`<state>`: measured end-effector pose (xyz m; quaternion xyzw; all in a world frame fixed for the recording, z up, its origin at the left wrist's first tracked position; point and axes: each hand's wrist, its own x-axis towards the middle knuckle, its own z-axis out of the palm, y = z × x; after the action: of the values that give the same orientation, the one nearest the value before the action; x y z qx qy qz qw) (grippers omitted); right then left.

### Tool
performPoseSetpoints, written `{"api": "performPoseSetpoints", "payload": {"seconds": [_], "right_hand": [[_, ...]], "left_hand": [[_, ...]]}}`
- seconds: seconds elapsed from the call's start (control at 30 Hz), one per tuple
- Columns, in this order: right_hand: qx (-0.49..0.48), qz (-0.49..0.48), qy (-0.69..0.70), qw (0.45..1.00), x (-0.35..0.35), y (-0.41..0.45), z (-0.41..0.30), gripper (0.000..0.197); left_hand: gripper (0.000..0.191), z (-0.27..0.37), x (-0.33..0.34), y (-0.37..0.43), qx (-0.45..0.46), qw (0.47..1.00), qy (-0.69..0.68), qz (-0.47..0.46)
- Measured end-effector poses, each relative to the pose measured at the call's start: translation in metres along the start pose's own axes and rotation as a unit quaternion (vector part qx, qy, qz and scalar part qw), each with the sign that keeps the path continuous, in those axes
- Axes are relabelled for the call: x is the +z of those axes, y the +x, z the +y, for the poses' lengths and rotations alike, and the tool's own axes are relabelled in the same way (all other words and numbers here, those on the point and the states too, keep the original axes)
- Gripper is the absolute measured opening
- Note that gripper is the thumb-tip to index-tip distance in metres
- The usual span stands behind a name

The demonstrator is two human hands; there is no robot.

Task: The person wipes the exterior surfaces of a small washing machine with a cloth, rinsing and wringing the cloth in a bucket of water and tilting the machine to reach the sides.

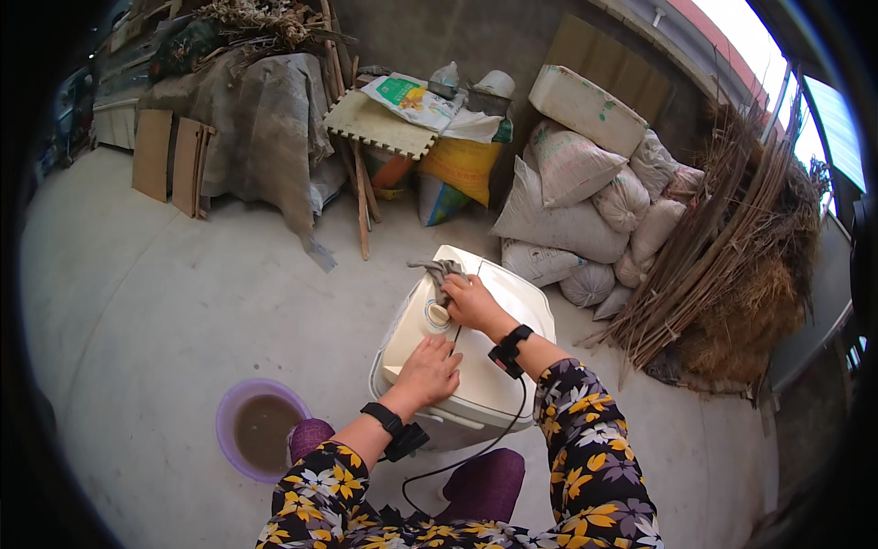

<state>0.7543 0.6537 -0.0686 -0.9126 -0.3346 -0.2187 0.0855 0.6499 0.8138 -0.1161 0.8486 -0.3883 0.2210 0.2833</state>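
A cream-coloured plastic appliance [511, 288], apparently a small washing machine, stands on the floor in front of me. On its top panel is a round control knob [437, 313] with a blue-marked ring. My right hand [473, 302] grips a damp-looking grey cloth [446, 276], pressed on the panel just beyond the knob. Nearer to me, my left hand [429, 374] rests on the top, fingers spread a little and holding nothing. A dark seam between panel and lid runs past both hands. Black bands with small devices sit on both wrists.
A purple basin [228, 425] of murky water stands at left by my knee. A black cable [473, 461] loops from my right wrist towards my lap. Stuffed sacks [562, 219] and bundled dry stalks [693, 274] are piled at right. Cardboard pieces [152, 154] lean at far left.
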Motion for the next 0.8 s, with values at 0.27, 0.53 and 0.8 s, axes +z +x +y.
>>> {"api": "performPoseSetpoints", "payload": {"seconds": [0.27,0.53,0.8], "right_hand": [[0.277,-0.133,0.19,0.933,-0.031,-0.014,-0.01,0.026],[0.089,0.005,0.04,0.995,-0.015,0.014,-0.065,0.014],[-0.022,0.019,-0.081,0.996,-0.008,-0.036,-0.097,0.012]], "left_hand": [[0.032,0.002,-0.005,-0.002,-0.022,0.998,0.019,-0.053],[0.049,-0.003,-0.002,-0.007,-0.184,0.965,-0.138,0.127],[0.041,-0.022,-0.045,0.015,-0.175,0.98,-0.059,0.071]]}}
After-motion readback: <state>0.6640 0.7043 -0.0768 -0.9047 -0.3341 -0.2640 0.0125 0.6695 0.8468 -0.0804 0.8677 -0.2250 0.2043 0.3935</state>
